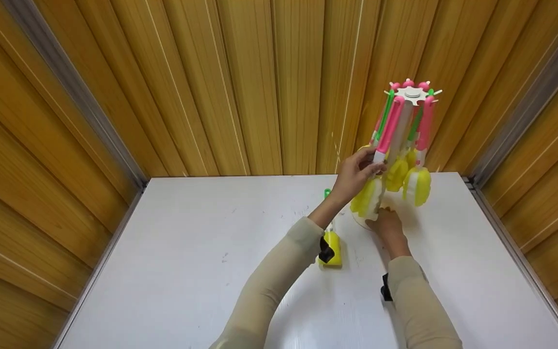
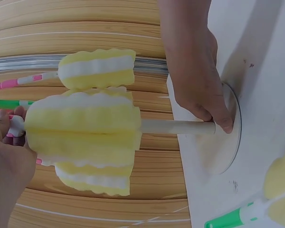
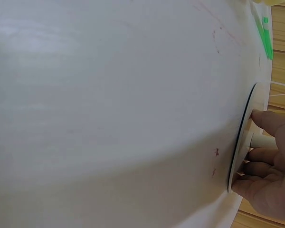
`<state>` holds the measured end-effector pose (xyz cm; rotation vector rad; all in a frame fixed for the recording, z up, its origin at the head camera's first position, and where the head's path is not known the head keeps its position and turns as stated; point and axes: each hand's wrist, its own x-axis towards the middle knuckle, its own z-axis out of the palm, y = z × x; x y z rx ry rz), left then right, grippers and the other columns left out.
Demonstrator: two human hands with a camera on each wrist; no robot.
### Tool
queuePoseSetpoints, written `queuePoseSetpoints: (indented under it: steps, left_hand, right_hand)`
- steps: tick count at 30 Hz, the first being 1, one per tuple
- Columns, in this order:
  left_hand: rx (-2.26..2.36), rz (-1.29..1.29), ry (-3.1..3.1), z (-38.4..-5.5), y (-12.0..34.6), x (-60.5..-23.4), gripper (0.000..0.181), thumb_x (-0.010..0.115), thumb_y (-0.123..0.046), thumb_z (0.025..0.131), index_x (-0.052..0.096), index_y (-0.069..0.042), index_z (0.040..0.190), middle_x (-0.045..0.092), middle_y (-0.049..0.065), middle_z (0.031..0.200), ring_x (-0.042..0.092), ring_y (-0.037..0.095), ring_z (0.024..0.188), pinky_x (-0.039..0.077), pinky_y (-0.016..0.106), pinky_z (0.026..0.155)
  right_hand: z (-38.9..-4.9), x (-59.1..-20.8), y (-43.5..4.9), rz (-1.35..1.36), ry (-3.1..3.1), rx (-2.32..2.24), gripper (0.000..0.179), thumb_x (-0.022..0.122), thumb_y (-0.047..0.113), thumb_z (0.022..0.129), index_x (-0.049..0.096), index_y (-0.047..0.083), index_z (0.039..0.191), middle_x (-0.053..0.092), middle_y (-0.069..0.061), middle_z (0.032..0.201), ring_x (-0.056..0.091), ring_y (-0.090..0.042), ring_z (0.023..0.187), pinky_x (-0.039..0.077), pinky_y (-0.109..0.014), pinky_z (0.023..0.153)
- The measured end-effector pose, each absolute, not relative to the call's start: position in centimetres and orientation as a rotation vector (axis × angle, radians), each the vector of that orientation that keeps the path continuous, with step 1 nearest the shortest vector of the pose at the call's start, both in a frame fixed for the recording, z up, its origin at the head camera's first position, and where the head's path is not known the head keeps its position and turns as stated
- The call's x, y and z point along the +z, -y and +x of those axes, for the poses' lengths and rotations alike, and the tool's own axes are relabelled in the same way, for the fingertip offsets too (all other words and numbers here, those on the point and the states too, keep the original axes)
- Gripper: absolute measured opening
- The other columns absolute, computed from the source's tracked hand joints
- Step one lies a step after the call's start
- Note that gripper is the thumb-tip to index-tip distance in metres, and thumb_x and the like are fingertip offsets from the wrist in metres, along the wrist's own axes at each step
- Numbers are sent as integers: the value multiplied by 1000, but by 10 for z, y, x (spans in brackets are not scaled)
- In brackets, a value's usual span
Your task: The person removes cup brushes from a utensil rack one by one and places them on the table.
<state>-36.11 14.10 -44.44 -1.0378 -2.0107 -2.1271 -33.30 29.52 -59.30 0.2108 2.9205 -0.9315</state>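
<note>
A white rack stand holds several sponge brushes hanging by pink and green handles from its notched top. My left hand pinches one pink-handled sponge brush low on its handle, just above the yellow and white sponge head. In the left wrist view that sponge head hangs in front of the post. Down at the round base, my right hand grips around the foot of the post. The right wrist view shows its thumb and fingertips pressing on the base disc.
A green-handled brush with a yellow sponge lies on the white table, partly behind the left forearm. Wood-patterned panels rise at the back and both sides. Other hanging sponges surround the post.
</note>
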Motion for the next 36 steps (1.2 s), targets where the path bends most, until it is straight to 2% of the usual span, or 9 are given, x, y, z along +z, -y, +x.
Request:
queuePoseSetpoints:
  steps: [11,23,32,36]
  left_hand:
    - [-2093,-1041,2036,-357,-135,-443,42,62,1,98,56,5,139,70,21,110,71,12,86,61,26,80]
    - [-2110,-998,2039,-351,-133,-441,43,63,-3,98,58,3,140,71,20,109,69,11,84,61,26,80]
    - [-2152,-1004,2009,-345,-130,-440,43,64,-4,98,57,3,140,71,22,104,70,8,82,62,29,78]
    - [-2198,-970,2009,-338,-127,-435,43,64,-2,98,58,4,140,72,19,101,70,11,81,62,29,77]
  right_hand:
    - [-333,-593,-295,217,-2935,-934,50,65,19,100,51,-17,131,57,-36,124,54,-46,115,43,-58,105]
    - [-336,-595,-296,225,-2942,-908,50,64,19,100,52,-18,131,56,-36,123,53,-45,113,43,-58,105]
    - [-336,-598,-297,144,-2992,-919,45,67,18,96,59,-19,118,60,-35,107,57,-51,104,47,-59,95]
    - [-337,-598,-298,123,-2990,-937,42,64,24,97,63,-15,112,63,-31,99,58,-46,96,48,-59,91]
